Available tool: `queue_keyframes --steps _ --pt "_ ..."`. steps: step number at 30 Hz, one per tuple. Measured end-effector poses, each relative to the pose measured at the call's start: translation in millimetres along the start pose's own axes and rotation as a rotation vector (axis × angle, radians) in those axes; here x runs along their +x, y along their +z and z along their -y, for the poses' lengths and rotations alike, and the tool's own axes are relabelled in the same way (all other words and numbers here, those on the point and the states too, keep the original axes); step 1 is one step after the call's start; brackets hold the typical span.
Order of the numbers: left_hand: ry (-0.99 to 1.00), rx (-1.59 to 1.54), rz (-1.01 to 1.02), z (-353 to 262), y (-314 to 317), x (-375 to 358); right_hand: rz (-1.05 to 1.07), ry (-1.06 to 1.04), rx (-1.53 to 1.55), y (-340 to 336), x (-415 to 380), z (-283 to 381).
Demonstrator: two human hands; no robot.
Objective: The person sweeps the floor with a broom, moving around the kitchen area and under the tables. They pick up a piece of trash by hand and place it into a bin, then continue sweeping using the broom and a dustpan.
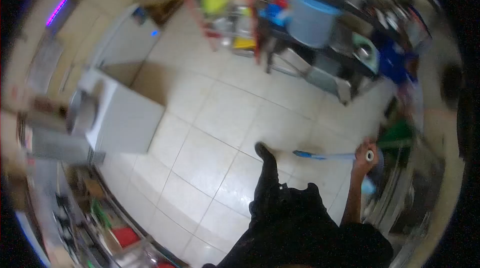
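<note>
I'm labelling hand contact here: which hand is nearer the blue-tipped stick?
Right. The right hand grips the end of the blue-tipped stick; the left hand is not in view.

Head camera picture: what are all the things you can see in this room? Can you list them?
floor: one, pale square tiles, middle of view
cabinet: one, white, left, standing on the floor
tub: one, light blue with lid, on the dark shelf at the top
shelves: red-framed rack, top, holding blurred colourful items, too smeared to count
long stick: one, pale shaft with blue end, lying low over the floor, right
green thing: one, right edge, too blurred to name
leg: one, dark trousers and shoe, bottom centre
right hand: one, wrapped round the stick's end
left hand: not in view
</note>
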State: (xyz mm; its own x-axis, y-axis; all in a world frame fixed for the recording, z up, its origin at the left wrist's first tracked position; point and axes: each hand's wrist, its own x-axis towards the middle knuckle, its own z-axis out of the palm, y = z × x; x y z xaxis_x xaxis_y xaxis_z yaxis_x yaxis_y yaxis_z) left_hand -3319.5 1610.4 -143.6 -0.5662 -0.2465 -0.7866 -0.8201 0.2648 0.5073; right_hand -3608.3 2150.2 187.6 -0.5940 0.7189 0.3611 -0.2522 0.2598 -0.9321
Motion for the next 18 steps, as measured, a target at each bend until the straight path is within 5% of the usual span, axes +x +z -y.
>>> queue_keyframes --steps 4,7,8,10,11,13,18 --pt "0.071 0.042 0.061 -80.9 21.5 81.9 0.154 0.103 0.103 177.4 59.3 49.9" --pt "0.601 0.277 -0.096 -183.5 -21.0 258.2 0.155 0.010 0.174 284.4 90.3 62.5" --pt "0.532 0.165 -0.144 -271.4 -67.3 299.5 0.145 0.020 0.138 324.5 99.9 73.4" --pt "1.010 -0.233 -0.253 -442.4 -159.4 324.4 0.102 0.046 0.165 397.4 116.9 66.5" --pt "0.786 -0.265 -0.259 -540.4 -204.7 304.7 0.055 0.070 0.184 441.3 131.2 58.8" --pt "0.850 -0.297 -0.318 -641.9 -281.5 324.5 0.070 0.026 0.248 516.1 139.4 48.1" --pt "0.571 -0.438 -0.491 -685.7 -364.2 479.3 0.222 0.082 0.473 673.0 178.0 -12.8"
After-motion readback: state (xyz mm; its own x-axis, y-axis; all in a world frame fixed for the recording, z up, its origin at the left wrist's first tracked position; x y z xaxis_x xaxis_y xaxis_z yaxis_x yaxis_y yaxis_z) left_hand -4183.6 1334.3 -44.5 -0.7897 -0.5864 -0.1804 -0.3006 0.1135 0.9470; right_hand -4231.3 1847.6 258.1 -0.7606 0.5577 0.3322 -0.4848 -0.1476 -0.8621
